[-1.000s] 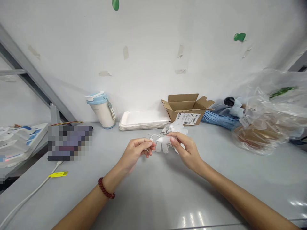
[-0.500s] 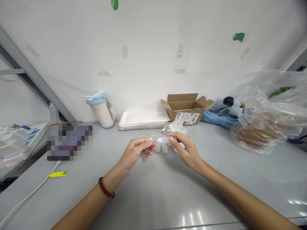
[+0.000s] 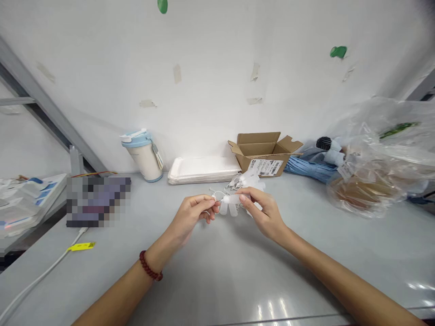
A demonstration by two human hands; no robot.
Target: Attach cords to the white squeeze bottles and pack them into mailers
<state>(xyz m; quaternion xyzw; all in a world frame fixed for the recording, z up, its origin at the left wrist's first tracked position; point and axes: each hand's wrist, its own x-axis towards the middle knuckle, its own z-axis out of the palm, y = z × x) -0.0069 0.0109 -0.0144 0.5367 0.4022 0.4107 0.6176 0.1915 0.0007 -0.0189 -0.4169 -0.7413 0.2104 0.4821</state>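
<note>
My right hand (image 3: 263, 210) pinches a small translucent white squeeze bottle (image 3: 233, 198) between thumb and fingers, its nozzle pointing left. A thin dark needle tip sticks out of the nozzle toward my left hand (image 3: 197, 210). The thumb and forefinger of that hand are closed at the tip, on a tiny white cap (image 3: 213, 197) with a thin white loop running from it to the bottle; the fingers partly hide it. Below and behind the held bottle lies a pile of similar small bottles (image 3: 249, 179) on the grey table (image 3: 217, 271).
Behind the pile stand an open cardboard box (image 3: 243, 163) and a stack of flat white packets (image 3: 204, 171). A blue-lidded tumbler (image 3: 146, 158) and a pixelated device (image 3: 98, 201) are at the left. A folded blue umbrella (image 3: 311, 168) and clear plastic bag (image 3: 370, 181) lie right.
</note>
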